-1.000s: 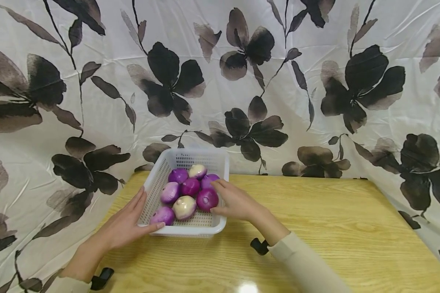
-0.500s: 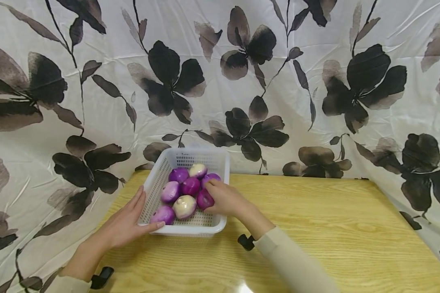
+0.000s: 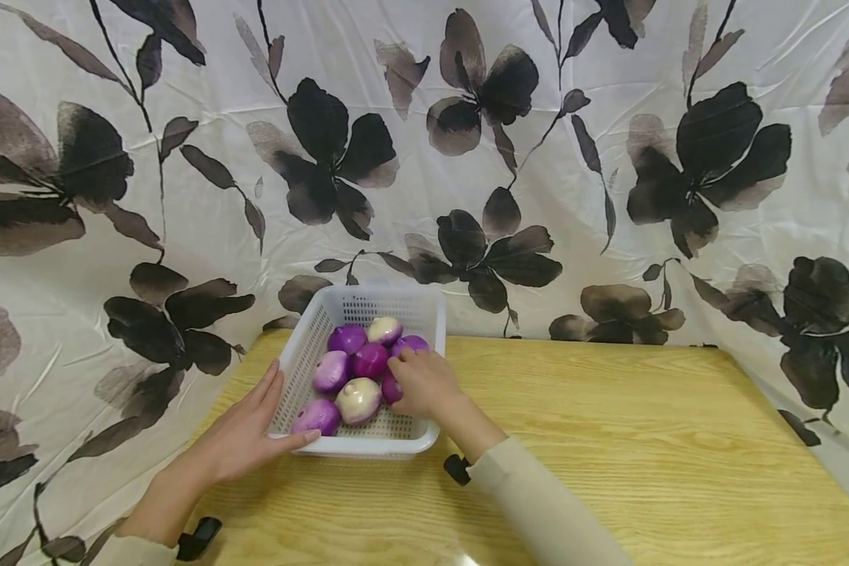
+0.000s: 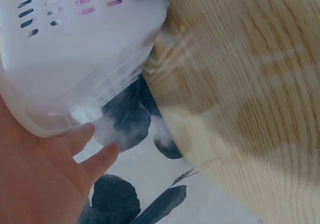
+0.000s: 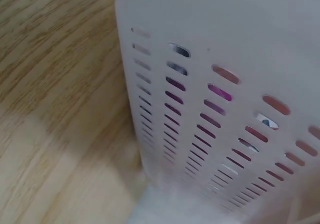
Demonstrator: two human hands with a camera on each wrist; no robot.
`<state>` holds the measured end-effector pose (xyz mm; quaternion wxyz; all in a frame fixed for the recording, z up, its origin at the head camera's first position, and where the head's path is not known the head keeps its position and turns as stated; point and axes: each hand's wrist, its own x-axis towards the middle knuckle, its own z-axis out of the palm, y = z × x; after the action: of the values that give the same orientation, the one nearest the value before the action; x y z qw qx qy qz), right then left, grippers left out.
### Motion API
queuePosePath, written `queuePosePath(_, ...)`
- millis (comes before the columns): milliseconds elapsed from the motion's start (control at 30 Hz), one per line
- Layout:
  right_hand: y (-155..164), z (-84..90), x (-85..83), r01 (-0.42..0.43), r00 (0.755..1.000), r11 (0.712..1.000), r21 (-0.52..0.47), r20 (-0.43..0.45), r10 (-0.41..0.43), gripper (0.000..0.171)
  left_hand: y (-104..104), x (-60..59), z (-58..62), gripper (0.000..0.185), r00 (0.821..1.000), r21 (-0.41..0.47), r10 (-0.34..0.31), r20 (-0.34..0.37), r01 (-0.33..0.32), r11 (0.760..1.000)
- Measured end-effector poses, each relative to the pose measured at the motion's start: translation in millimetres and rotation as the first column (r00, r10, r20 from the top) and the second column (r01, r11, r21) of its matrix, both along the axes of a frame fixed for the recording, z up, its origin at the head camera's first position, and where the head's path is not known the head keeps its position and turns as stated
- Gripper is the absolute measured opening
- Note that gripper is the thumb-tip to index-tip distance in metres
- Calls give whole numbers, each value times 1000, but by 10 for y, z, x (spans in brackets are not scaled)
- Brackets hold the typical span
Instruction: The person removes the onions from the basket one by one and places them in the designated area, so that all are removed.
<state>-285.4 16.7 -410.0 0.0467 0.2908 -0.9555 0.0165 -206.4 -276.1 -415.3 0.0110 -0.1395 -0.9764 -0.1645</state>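
Observation:
A white plastic basket (image 3: 357,446) holds several red onions (image 3: 370,361), some deep purple, some paler. My left hand (image 3: 229,436) rests at its near left corner, fingers straight along the left side and thumb along the front rim. In the left wrist view, fingertips (image 4: 102,160) of that hand show beside the basket's rim. Inside the basket at the right, my right hand (image 3: 424,385) has its fingers curled round a dark purple onion (image 3: 391,387), which it mostly covers. In the right wrist view the slotted basket wall (image 5: 200,119) hides this grip.
The basket stands at the back left of a wooden table (image 3: 608,440). Behind it hangs a white cloth (image 3: 410,173) with dark flowers, close to the basket's far side. A pale-purple onion (image 3: 316,417) and a whitish onion (image 3: 358,401) lie near the front rim.
My right hand has moved left and in over the basket's right side, and its fingers have closed round the dark purple onion. The left hand has stayed at the corner.

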Motion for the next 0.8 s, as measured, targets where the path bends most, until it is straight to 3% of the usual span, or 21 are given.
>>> queuePosePath(400, -66, -8, -5, 21, 999, 995, 97, 25, -23, 81, 3, 2, 3, 120, 1000, -3, 20, -2, -20, 1000)
queuePosePath(800, -76, 4, -26, -62, 994, 992, 110, 98, 51, 78, 5, 1, -10, 121, 1000, -6, 21, -8, -21, 1000)
